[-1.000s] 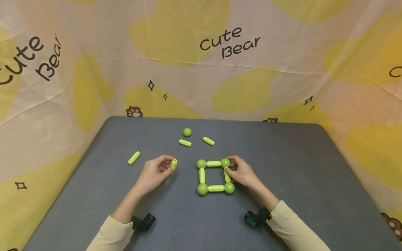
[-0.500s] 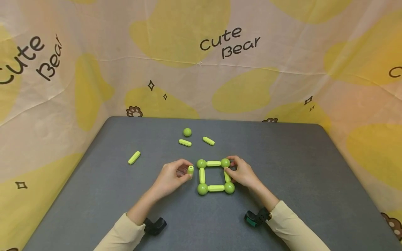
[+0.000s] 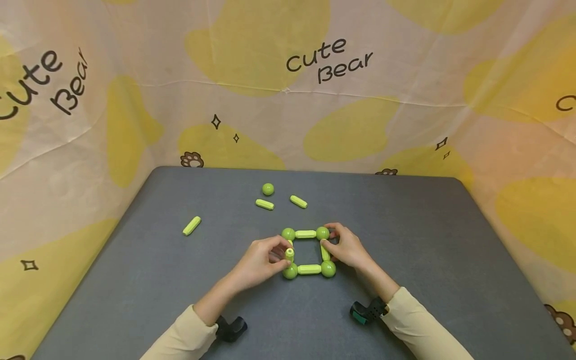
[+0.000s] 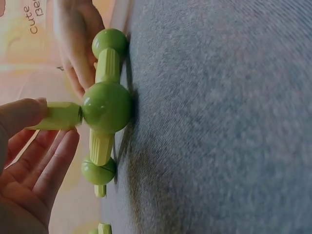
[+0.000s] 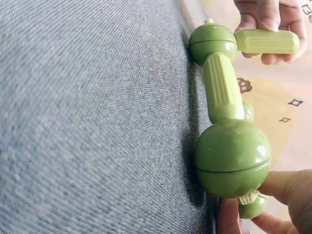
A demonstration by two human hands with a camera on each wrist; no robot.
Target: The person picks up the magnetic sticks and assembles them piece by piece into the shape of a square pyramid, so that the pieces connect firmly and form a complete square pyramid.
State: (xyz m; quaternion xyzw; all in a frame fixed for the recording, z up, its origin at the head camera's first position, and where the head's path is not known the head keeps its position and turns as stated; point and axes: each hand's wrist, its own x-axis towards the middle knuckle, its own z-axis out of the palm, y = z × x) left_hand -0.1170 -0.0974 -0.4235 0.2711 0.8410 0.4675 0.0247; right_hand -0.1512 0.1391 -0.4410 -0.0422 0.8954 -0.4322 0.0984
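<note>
A square frame (image 3: 309,270) of green balls and pale yellow-green ribbed rods lies on the table. My left hand (image 3: 258,263) pinches a loose rod (image 4: 63,115) between thumb and fingers, upright above the near-left ball (image 4: 107,107). In the left wrist view the rod's lower end meets that ball. At the frame's other side, my right hand (image 3: 350,247) grips the right-side rod (image 3: 325,251), thumb on the inner side. The near-right ball (image 5: 232,158) looms large in the right wrist view. The frame's left-side rod is partly hidden behind my left fingers.
Beyond the frame lie a single green ball (image 3: 268,189) and two loose rods, one left (image 3: 264,204) and one right (image 3: 298,201). Another rod (image 3: 191,226) lies farther left. Printed cloth (image 3: 351,125) walls the grey table (image 3: 405,215) at the back and sides.
My left hand has carried its rod rightward and slightly nearer, from beside the frame to above the near-left ball. The right hand and the frame have stayed in place.
</note>
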